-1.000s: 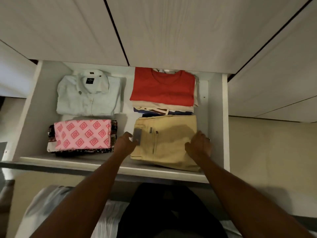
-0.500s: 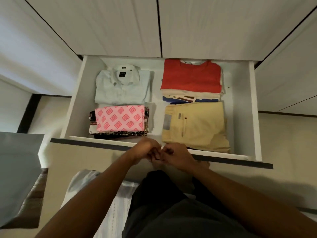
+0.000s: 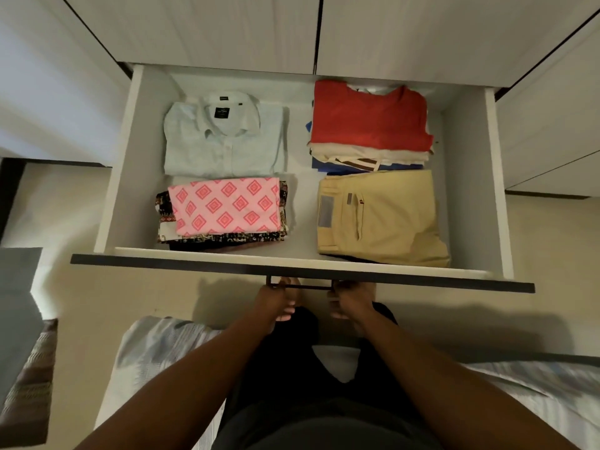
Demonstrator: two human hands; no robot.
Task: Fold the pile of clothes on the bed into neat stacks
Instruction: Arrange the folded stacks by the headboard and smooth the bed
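White drawer [image 3: 469,190] holds four clothes stacks [image 3: 380,219]; left hand [image 3: 273,300] and right hand [image 3: 354,302] grip its one handle [image 3: 303,287].

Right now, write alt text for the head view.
The left hand and right hand grip the bar handle of an open drawer holding folded clothes: a pale collared shirt and pink diamond-print cloth at left, a red T-shirt and khaki trousers at right.

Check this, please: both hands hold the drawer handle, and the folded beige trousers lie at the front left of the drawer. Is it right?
Not quite. The head view shows the beige trousers at the front right of the drawer, beside the pink patterned cloth. The left hand and right hand do hold the drawer handle.
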